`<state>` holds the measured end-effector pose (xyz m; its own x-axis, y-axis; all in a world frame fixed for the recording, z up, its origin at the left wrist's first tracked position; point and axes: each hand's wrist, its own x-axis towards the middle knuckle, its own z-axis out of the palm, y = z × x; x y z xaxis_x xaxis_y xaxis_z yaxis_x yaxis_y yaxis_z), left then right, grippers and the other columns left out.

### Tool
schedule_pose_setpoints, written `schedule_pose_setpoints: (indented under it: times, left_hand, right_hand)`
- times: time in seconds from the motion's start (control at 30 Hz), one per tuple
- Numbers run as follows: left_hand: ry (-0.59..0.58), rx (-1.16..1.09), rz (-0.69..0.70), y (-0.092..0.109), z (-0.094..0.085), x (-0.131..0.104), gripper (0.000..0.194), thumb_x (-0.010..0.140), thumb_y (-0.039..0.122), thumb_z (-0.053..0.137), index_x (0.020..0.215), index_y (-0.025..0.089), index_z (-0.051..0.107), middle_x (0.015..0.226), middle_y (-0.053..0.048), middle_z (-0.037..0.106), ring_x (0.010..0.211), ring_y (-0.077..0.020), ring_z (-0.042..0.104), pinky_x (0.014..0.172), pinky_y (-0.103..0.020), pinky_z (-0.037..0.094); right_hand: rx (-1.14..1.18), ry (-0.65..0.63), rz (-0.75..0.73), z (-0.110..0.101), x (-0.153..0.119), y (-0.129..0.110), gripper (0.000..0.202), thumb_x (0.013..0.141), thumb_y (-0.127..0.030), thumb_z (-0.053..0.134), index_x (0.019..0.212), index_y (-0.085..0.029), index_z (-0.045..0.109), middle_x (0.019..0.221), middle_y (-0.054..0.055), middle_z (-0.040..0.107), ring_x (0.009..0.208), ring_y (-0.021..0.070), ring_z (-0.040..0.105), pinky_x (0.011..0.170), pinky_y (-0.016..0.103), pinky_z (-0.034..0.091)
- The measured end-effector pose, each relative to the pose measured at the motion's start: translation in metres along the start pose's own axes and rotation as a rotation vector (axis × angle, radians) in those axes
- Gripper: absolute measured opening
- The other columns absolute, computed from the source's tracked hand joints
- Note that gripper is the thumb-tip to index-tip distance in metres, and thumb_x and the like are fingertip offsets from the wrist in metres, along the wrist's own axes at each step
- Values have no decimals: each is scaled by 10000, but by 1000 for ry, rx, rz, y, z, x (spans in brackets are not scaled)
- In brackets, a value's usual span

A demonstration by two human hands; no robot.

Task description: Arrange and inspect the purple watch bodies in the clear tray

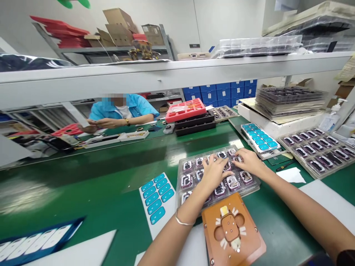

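Clear thin plastic tray (251, 186) on green worktop (83, 184): light, flexible, small parts loose; grip by rims. Left hand (215, 171), right hand (249, 160) flat, fingers spread, pressing, grasping nothing.

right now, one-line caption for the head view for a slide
Both hands, left hand and right hand, rest on a clear tray of small parts on a green bench, orange jig nearby.
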<state>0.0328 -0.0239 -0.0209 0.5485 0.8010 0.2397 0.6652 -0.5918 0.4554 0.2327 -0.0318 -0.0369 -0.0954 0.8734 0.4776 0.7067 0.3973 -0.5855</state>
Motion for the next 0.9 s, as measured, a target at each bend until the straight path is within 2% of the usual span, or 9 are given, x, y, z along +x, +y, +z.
schedule_pose_setpoints:
  times: [0.1, 0.27, 0.5, 0.73, 0.9]
  left_hand:
    - [-27, 76, 3, -2, 1, -1, 463, 885, 421, 644, 1302, 224, 597, 1243, -119, 659, 1236, -370, 409, 1032, -660, 220]
    - [-50, 120, 8, -7, 0, 1, 448, 930, 452, 564, 1320, 231, 569, 1293, -130, 625, 1220, -369, 407, 1002, -655, 255]
    - [-104, 164, 38, 0, 0, -2, 264, 940, 430, 561, 1064, 244, 702, 1242, -70, 650, 1219, -335, 414, 984, -606, 306]
    - [-127, 185, 16, 1, 0, -2, 319, 956, 466, 515, 1114, 243, 679, 1256, -71, 629, 1224, -326, 404, 991, -627, 316]
    - [-134, 208, 29, 2, 1, -2, 336, 947, 466, 533, 1136, 220, 662, 1226, -71, 641, 1223, -323, 411, 984, -596, 346]
  right_hand:
    - [-147, -32, -33, 4, -1, -1, 135, 768, -252, 690, 871, -169, 663, 928, 100, 672, 901, 262, 634, 823, 371, 486]
    - [-305, -48, -81, 6, -2, 4, 146, 826, -293, 647, 910, -174, 653, 941, 103, 677, 900, 253, 644, 797, 342, 498]
    - [-357, -22, -210, 9, -6, 16, 197, 892, -344, 530, 842, -188, 640, 870, 99, 682, 818, 260, 662, 714, 352, 506]
    - [-443, 68, -310, 15, -10, 29, 332, 951, -429, 451, 849, -180, 644, 861, 103, 688, 818, 274, 630, 709, 378, 489]
    - [-438, 107, -352, 15, -11, 30, 424, 979, -492, 398, 828, -179, 642, 842, 98, 695, 802, 274, 597, 734, 394, 476]
